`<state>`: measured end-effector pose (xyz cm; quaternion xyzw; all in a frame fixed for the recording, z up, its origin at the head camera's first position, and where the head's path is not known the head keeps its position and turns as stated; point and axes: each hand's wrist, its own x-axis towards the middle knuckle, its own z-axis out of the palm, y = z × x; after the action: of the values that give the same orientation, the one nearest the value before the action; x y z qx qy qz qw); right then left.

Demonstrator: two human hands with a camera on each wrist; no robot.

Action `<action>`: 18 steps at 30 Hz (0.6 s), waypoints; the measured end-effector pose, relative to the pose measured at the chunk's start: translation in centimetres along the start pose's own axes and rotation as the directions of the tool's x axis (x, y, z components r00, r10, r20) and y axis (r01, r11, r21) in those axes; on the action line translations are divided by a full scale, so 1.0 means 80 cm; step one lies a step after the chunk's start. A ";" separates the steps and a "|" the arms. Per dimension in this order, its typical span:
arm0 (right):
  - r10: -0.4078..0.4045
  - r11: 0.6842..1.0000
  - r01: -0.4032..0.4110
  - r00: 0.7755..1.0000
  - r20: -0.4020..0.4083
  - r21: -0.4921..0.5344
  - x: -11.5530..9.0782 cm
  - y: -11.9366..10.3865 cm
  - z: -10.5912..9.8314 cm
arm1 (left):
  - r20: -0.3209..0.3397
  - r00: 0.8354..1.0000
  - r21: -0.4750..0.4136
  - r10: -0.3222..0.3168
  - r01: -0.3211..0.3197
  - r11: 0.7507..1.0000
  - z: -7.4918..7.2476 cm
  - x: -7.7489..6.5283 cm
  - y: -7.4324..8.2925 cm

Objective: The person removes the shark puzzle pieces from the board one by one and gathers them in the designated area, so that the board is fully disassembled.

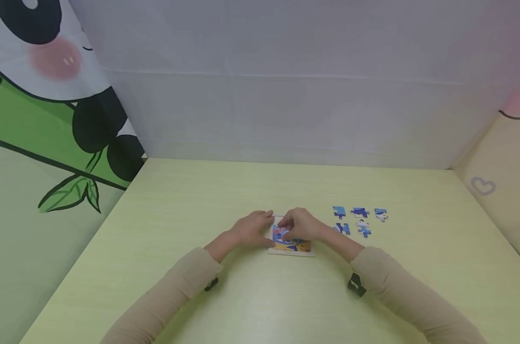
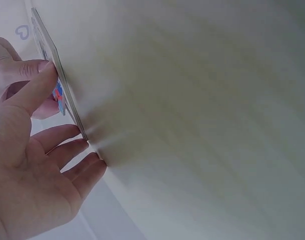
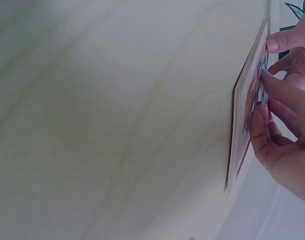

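Note:
A small jigsaw board [image 1: 291, 253] with a pale frame lies on the table, its lower part filled with a blue and orange picture. My left hand [image 1: 254, 229] is at its left side, the thumb touching the frame [image 2: 67, 92] and the fairly straight fingers reaching to the far corner. Over the board, my right hand [image 1: 302, 224] pinches a puzzle piece [image 2: 59, 96] with blue and red on it. The right fingers hide part of that piece and of the picture. In the right wrist view, the fingertips [image 3: 265, 75] are right at the board's surface.
Several loose blue and white puzzle pieces [image 1: 360, 212] lie in two rows right of the board, the nearest ones close to the right forearm. The pale table [image 1: 199, 191] ends at a cloth-covered back wall [image 1: 260, 114]. Printed panels stand at both sides.

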<state>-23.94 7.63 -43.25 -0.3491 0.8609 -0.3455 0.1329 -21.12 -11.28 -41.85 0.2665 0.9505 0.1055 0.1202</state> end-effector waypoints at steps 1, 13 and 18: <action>-0.012 1.000 0.012 1.000 0.006 -0.017 0.000 0.000 0.000 | 0.000 1.000 -0.001 0.001 -0.001 1.000 0.001 0.000 -0.001; -0.097 0.992 0.095 0.995 -0.022 -0.087 -0.003 -0.001 0.000 | 0.001 1.000 0.005 -0.004 0.004 1.000 0.001 0.001 -0.002; -0.087 0.996 0.085 0.995 -0.046 -0.033 -0.007 0.002 0.000 | 0.005 1.000 0.010 -0.004 0.004 1.000 0.000 0.001 -0.001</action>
<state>-23.65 8.08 -43.36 -0.3797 0.8532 -0.3456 0.0922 -21.23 -11.25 -41.91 0.2655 0.9512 0.0998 0.1214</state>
